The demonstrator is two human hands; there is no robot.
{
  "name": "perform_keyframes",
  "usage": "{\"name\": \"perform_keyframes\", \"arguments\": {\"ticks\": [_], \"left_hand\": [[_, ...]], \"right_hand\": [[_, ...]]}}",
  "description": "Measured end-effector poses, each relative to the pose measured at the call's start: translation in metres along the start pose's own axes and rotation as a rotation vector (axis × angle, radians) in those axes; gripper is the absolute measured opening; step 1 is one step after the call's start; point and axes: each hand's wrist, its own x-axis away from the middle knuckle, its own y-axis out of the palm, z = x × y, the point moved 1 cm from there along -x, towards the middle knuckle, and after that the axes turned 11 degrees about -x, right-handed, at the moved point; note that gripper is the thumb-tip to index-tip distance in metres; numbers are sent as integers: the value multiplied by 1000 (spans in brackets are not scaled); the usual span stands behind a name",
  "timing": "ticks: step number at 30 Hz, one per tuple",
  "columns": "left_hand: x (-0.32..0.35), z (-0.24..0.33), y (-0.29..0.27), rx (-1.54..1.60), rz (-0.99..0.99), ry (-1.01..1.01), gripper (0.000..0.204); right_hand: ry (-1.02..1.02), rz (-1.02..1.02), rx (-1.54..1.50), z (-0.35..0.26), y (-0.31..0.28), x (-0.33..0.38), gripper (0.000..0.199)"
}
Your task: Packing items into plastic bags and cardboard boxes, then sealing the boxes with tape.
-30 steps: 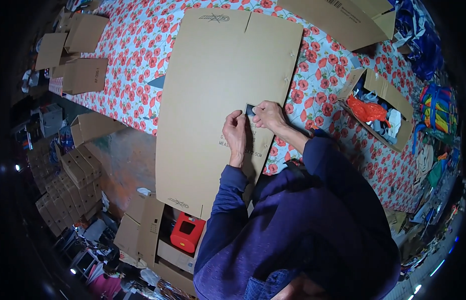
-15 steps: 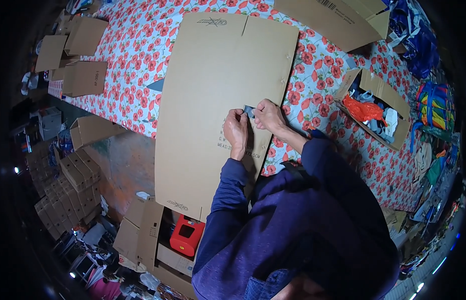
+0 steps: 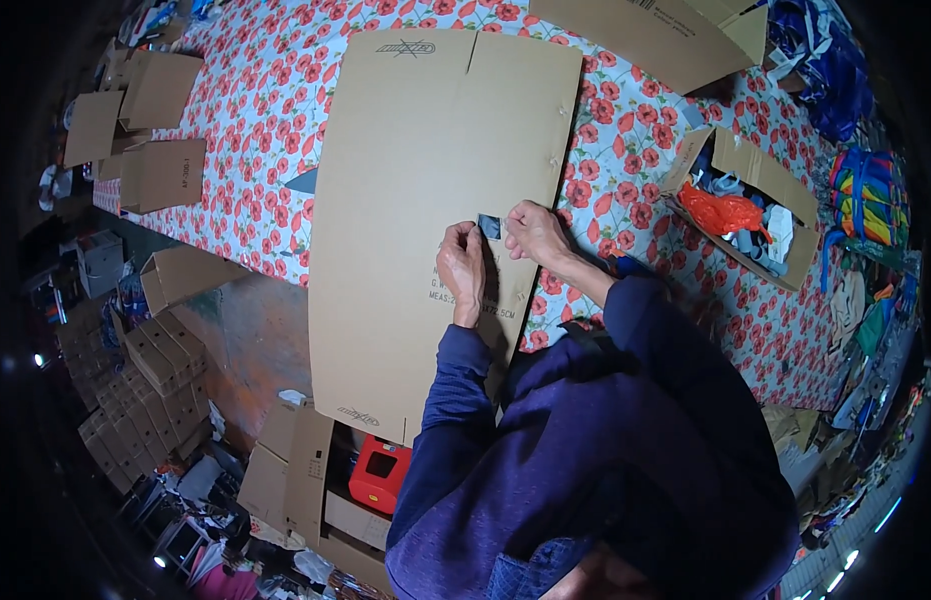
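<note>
A large flattened cardboard box [image 3: 425,190] lies on a table covered with a red-flowered cloth [image 3: 255,110]. My left hand [image 3: 461,268] and my right hand [image 3: 530,232] meet over the box near its right side. Between their fingertips they pinch a small dark grey piece [image 3: 489,226], held just above the cardboard. Both forearms wear dark blue sleeves.
An open carton [image 3: 745,200] with orange and grey items stands to the right. Another cardboard box [image 3: 665,35] lies at the top right. Several flat cartons [image 3: 150,130] sit at the table's left end. Stacked boxes and a red case [image 3: 380,475] are on the floor.
Both hands stay together on the small dark piece over the cardboard; their position has hardly shifted.
</note>
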Motion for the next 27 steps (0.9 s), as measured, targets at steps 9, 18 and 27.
{"name": "perform_keyframes", "arguments": {"ticks": [9, 18, 27], "left_hand": [[-2, 1, 4, 150, 23, 82, 21], [29, 104, 22, 265, -198, 265, 18], [94, 268, 136, 18, -536, 1110, 31]], "right_hand": [[-267, -13, -84, 8, -63, 25, 12], [-688, 710, 622, -37, -305, 121, 23], [-596, 939, 901, -48, -393, 80, 35]]}}
